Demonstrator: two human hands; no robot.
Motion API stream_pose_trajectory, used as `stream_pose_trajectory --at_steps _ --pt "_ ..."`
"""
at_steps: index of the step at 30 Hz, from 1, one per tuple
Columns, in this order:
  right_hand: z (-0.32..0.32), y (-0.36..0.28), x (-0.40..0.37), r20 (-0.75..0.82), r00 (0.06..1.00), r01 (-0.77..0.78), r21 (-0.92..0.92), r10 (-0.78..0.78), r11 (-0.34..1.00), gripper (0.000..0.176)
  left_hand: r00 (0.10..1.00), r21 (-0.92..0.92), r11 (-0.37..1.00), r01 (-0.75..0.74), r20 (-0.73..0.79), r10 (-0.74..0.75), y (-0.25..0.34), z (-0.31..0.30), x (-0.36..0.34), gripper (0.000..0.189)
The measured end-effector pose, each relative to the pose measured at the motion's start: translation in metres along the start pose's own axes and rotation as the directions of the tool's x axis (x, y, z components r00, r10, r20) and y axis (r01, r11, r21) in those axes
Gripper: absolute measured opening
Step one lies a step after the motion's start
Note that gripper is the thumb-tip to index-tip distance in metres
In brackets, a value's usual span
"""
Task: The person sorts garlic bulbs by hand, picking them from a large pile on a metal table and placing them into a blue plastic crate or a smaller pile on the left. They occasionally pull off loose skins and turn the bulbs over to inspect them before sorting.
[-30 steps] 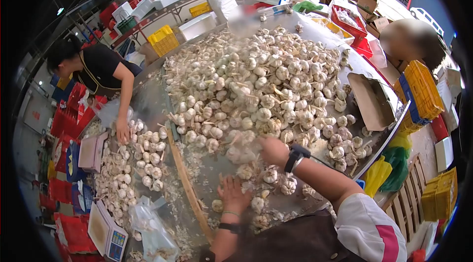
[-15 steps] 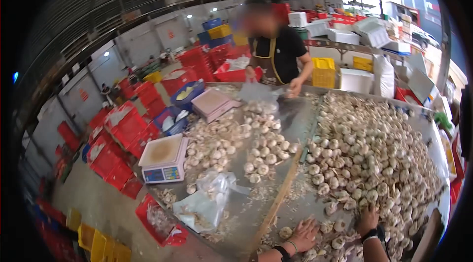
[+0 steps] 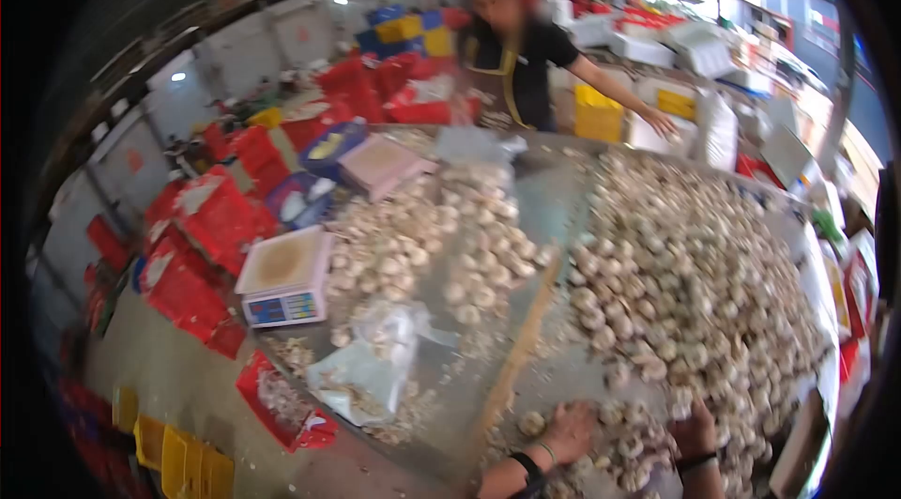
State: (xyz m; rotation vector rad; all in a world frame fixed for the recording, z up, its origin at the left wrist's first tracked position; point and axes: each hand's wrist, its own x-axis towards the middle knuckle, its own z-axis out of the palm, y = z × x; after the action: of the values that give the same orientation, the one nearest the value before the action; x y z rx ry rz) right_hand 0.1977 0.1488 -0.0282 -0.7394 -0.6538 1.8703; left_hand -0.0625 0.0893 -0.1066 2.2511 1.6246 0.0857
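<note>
Left hand (image 3: 568, 431): back up, low over the metal table, dark band and thin light-green band at the wrist. Fingers close together and blurred; cannot tell whether anything is gripped. Right hand (image 3: 694, 429): dark wristband, fingers bent at the near edge of the large heap of off-white, papery garlic bulbs (image 3: 704, 283). A bulb sits at its fingertips; grip on it cannot be told.

Between the hands: a smaller cluster of garlic bulbs (image 3: 633, 443). Just left of the left hand: one loose garlic bulb (image 3: 531, 423). The large heap spreads beyond and to the right of both hands.

Left of the left hand, a long tan wooden strip (image 3: 516, 353) runs away across the grey metal table (image 3: 441, 358). Past the strip, a further group of garlic bulbs (image 3: 483, 264); farther left, a crumpled translucent plastic bag (image 3: 375, 363) and a pale pink scale with blue keypad (image 3: 283, 276). A second pink scale (image 3: 385, 166) lies farther out, near the table's far edge.

Across the table from the hands: a co-worker (image 3: 535, 67) in black top and yellow-edged apron, one arm extended toward the far side of the large heap. Down left, below table level: red plastic crate (image 3: 282, 405) containing translucent material.
</note>
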Motion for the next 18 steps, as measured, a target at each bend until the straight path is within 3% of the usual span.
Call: stream_pose_trajectory --at_steps 1,2,3,4,5,6,7,8,9,10,11,12,13,14,18 --pt "-0.059 0.011 0.009 -0.044 0.999 0.002 0.103 0.002 0.995 0.047 1.000 -0.023 1.000 0.021 -0.004 -0.021 0.000 -0.006 0.000 0.053" --pt "-0.059 0.009 0.012 -0.103 0.995 0.026 0.155 -0.010 0.988 0.048 0.954 -0.069 0.994 -0.083 -0.295 0.059 -0.004 0.003 -0.006 0.047" --pt "-0.055 0.005 0.019 -0.172 0.985 0.061 0.154 -0.034 0.986 0.053 0.982 -0.136 0.989 -0.053 -0.190 0.026 -0.004 0.004 -0.002 0.049" --pt "-0.048 -0.001 0.019 -0.177 0.983 0.093 0.281 -0.043 0.955 0.057 0.975 -0.082 0.995 -0.053 -0.221 0.033 -0.006 0.015 -0.002 0.053" --pt "-0.043 -0.009 0.025 -0.280 0.960 0.102 0.328 -0.007 0.939 0.055 0.978 -0.042 0.999 -0.015 -0.207 0.006 -0.008 0.032 0.001 0.059" --pt "-0.051 -0.015 0.034 -0.132 0.991 0.061 0.377 -0.012 0.924 0.061 0.989 -0.066 0.998 -0.015 -0.146 0.005 -0.005 0.023 0.000 0.060" --pt "-0.064 -0.016 0.048 -0.028 1.000 0.010 0.443 0.003 0.897 0.051 0.995 -0.077 0.997 0.005 -0.099 -0.013 -0.003 0.010 0.000 0.062" --pt "-0.067 -0.018 0.052 -0.244 0.970 0.049 0.244 0.012 0.969 0.037 0.995 -0.092 0.996 -0.017 -0.095 0.008 -0.001 0.010 0.002 0.062" --pt "-0.046 -0.027 0.056 -0.325 0.945 -0.027 -0.001 0.025 1.000 0.022 0.997 -0.071 0.997 0.002 -0.082 -0.008 -0.002 0.011 0.002 0.062" --pt "-0.051 -0.024 0.067 -0.298 0.950 -0.072 -0.487 -0.088 0.871 0.021 0.997 -0.045 0.999 0.028 -0.069 -0.031 -0.002 0.010 0.001 0.062" --pt "-0.055 -0.020 0.077 -0.218 0.961 -0.099 -0.847 -0.172 0.522 0.023 0.997 -0.048 0.998 0.026 -0.070 -0.029 -0.002 0.010 0.001 0.062" --pt "-0.051 -0.016 0.081 -0.218 0.961 -0.099 -0.848 -0.173 0.521 0.023 0.998 -0.048 0.999 0.025 -0.061 -0.028 -0.001 0.008 0.001 0.061" --pt "-0.046 -0.010 0.086 -0.203 0.955 -0.191 -0.979 -0.215 0.078 0.031 0.998 -0.046 0.999 0.024 -0.053 -0.026 -0.001 0.006 0.002 0.061" --pt "-0.041 -0.005 0.090 -0.172 0.954 -0.258 -0.889 -0.246 -0.378 0.040 0.998 -0.046 0.999 0.022 -0.055 -0.025 0.000 0.004 0.002 0.061" --pt "-0.031 0.007 0.107 -0.293 0.921 -0.367 -0.873 -0.256 -0.322 0.047 0.999 -0.046 0.999 0.020 -0.038 -0.022 -0.002 0.004 0.002 0.064"
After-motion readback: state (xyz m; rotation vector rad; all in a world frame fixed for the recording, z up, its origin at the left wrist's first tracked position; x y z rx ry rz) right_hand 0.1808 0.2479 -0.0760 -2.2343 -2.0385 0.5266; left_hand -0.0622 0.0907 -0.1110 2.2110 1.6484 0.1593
